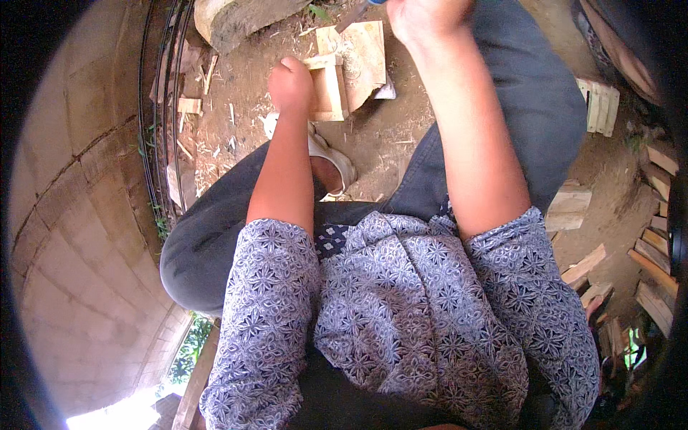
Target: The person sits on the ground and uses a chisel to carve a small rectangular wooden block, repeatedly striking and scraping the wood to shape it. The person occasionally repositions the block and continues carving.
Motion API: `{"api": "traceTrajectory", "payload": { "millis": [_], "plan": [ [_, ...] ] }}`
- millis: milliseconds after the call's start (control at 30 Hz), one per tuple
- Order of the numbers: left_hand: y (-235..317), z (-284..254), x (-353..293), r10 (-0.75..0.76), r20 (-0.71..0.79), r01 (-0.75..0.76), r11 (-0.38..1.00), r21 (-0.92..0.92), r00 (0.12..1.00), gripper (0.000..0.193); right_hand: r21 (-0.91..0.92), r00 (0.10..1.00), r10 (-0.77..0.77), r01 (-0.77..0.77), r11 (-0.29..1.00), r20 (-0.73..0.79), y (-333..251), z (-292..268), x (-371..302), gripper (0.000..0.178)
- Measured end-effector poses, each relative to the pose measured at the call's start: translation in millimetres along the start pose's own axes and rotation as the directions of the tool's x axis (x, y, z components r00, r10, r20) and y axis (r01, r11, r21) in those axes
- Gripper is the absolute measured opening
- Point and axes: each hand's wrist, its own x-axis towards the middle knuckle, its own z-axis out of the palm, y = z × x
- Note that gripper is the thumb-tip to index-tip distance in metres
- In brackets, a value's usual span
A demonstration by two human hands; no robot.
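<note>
The left hand (292, 86) there grips a recessed wooden piece (332, 93), while the right hand (430, 18) holds a blue-handled tool (353, 16) near a board (367, 50).

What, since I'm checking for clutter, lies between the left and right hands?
In the head view: a wooden frame at the left hand, a flat board bearing shavings, and a blue-handled tool at the right hand.

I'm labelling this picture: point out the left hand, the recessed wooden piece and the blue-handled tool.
Left hand (291, 87): head view, the fist.
Recessed wooden piece (325, 92): head view, inside the recess.
Blue-handled tool (353, 16): head view, the blade.
</note>
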Motion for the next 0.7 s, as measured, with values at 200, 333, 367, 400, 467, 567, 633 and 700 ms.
{"api": "traceTrajectory", "payload": {
  "millis": [200, 333, 367, 400, 467, 567, 633, 700],
  "plan": [
    [0, -1, 2, -0.025, 0.005, 0.024, 0.999, 0.028, 1.0, 0.058, -0.18, 0.996, 0.062, -0.074, 0.981, -0.068, 52, -20, -7, 0.032],
    [-7, 3, 5, -0.048, -0.017, 0.048, 0.999, 0.004, 0.999, 0.059, -0.134, 0.996, 0.062, -0.071, 0.988, -0.07, 40, -17, -10, 0.033],
    [-7, 3, 6, -0.052, -0.016, 0.052, 0.999, -0.001, 0.998, 0.059, -0.127, 0.997, 0.036, -0.043, 0.991, -0.062, 35, -16, -9, 0.034],
    [-8, 3, 4, -0.062, -0.011, 0.062, 0.998, -0.002, 0.998, 0.06, -0.12, 0.998, 0.015, -0.022, 0.993, -0.057, 27, -10, -8, 0.034],
    [-5, 2, 0, -0.038, -0.03, 0.038, 0.999, 0.012, 0.999, 0.06, -0.128, 0.998, -0.06, 0.059, 0.99, -0.006, 18, -6, -1, 0.038],
    [8, -3, -3, -0.018, -0.023, 0.019, 1.0, 0.015, 1.0, 0.059, -0.438, 0.988, -0.155, 0.142, 0.888, 0.005, 55, -29, -3, 0.038],
    [10, -7, -3, -0.021, -0.029, 0.021, 1.0, 0.018, 0.999, 0.059, -0.347, 0.998, -0.065, 0.058, 0.936, -0.01, 70, -30, -9, 0.035],
    [9, -6, -4, -0.011, -0.042, 0.012, 1.0, 0.022, 0.999, 0.059, -0.231, 0.991, 0.074, -0.099, 0.968, -0.113, 71, -35, -8, 0.034]
  ]
}}
